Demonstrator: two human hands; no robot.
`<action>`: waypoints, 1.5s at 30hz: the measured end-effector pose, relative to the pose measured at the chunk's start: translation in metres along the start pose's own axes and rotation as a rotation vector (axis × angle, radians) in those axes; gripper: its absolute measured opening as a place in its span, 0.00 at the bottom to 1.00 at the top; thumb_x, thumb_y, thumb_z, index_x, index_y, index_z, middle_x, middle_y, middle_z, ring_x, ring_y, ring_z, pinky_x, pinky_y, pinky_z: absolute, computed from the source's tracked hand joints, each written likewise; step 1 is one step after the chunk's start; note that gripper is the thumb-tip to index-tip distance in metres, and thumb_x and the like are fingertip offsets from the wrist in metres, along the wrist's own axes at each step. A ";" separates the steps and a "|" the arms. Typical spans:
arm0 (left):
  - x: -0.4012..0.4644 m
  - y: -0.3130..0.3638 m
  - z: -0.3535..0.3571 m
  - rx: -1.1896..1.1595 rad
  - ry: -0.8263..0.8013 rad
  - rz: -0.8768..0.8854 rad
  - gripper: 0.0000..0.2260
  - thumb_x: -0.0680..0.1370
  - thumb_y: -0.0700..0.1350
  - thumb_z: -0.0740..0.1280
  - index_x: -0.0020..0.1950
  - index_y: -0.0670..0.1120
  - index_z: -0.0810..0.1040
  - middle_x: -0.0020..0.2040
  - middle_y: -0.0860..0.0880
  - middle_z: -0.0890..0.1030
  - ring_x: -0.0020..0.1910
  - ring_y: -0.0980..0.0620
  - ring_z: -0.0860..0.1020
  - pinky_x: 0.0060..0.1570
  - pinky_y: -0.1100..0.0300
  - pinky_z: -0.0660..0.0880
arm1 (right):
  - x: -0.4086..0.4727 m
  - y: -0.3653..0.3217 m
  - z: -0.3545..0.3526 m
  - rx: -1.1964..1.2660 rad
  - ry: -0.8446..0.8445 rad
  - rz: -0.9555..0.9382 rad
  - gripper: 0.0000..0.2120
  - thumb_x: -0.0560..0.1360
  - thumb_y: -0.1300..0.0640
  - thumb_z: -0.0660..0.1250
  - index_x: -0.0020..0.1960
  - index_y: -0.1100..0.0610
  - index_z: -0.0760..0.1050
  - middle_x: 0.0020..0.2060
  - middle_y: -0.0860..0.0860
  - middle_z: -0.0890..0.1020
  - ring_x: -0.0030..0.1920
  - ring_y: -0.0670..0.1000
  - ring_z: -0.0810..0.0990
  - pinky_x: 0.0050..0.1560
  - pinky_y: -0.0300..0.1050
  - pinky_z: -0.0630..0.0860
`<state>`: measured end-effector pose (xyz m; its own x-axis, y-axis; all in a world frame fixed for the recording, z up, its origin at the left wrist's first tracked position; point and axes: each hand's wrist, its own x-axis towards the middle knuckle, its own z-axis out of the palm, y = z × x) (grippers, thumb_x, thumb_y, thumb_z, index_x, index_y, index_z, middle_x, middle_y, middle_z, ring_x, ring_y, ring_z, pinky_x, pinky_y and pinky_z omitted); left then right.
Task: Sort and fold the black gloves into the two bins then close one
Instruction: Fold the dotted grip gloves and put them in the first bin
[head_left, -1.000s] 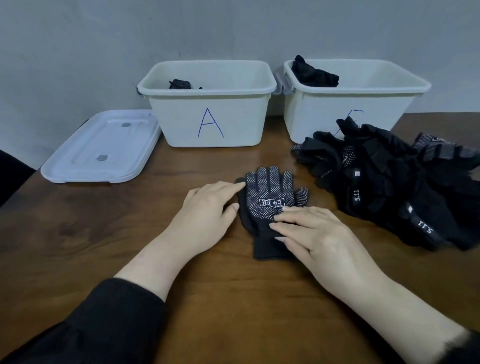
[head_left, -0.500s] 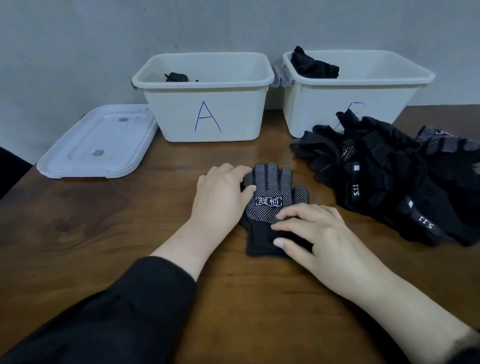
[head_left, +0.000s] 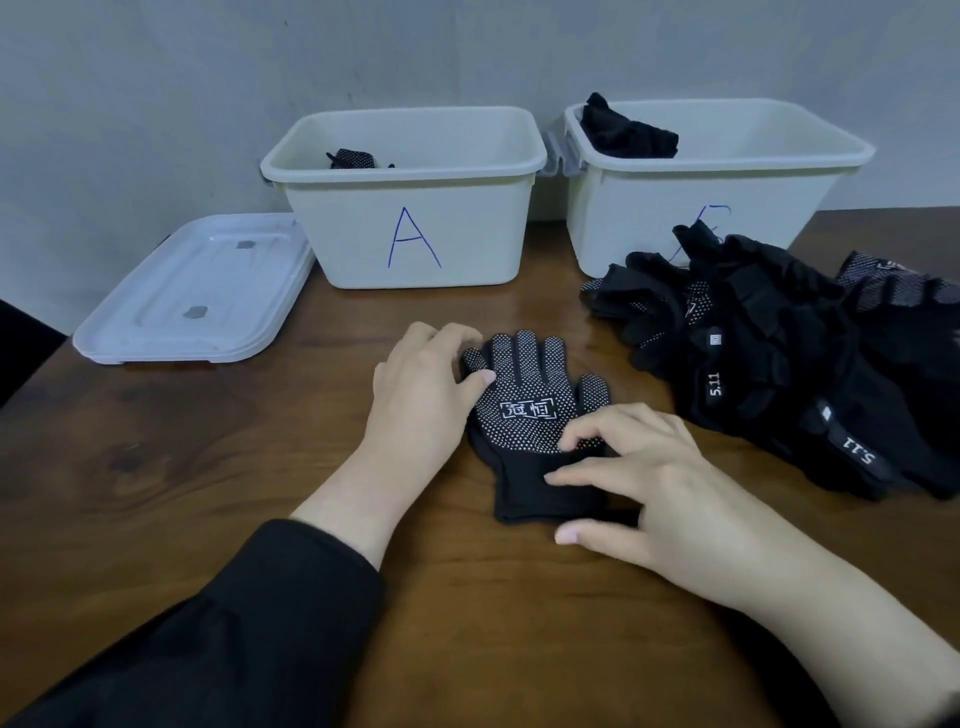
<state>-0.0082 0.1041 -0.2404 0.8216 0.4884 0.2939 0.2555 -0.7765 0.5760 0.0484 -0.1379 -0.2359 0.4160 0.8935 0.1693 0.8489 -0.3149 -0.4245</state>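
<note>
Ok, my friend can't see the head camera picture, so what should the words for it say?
Two hands, left hand and right hand, rest on a dotted black glove lying flat on a wooden table. Behind stand bin A and another bin, a lid at left, and a glove pile at right.
</note>
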 end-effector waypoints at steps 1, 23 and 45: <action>-0.001 -0.001 -0.002 -0.016 -0.011 0.034 0.11 0.79 0.48 0.71 0.61 0.54 0.80 0.52 0.54 0.74 0.52 0.51 0.75 0.59 0.45 0.74 | -0.001 0.002 -0.003 0.007 -0.030 0.000 0.23 0.73 0.30 0.63 0.64 0.38 0.79 0.62 0.31 0.68 0.70 0.43 0.64 0.71 0.42 0.59; -0.043 0.005 -0.039 -0.353 -0.383 0.142 0.09 0.79 0.50 0.70 0.45 0.46 0.81 0.39 0.48 0.80 0.39 0.54 0.77 0.44 0.58 0.71 | 0.016 -0.010 -0.003 0.289 0.215 0.186 0.13 0.75 0.35 0.65 0.48 0.44 0.75 0.43 0.41 0.83 0.45 0.47 0.81 0.49 0.47 0.78; -0.001 -0.016 -0.021 0.106 -0.480 0.347 0.21 0.81 0.58 0.63 0.75 0.58 0.71 0.78 0.63 0.64 0.78 0.64 0.55 0.78 0.54 0.48 | 0.065 0.014 -0.009 0.062 -0.051 0.052 0.24 0.79 0.36 0.57 0.68 0.45 0.78 0.68 0.33 0.72 0.72 0.39 0.67 0.76 0.47 0.62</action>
<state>-0.0241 0.1244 -0.2337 0.9981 -0.0158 0.0592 -0.0393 -0.9057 0.4220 0.0903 -0.0874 -0.2228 0.4403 0.8922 0.1007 0.8044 -0.3421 -0.4858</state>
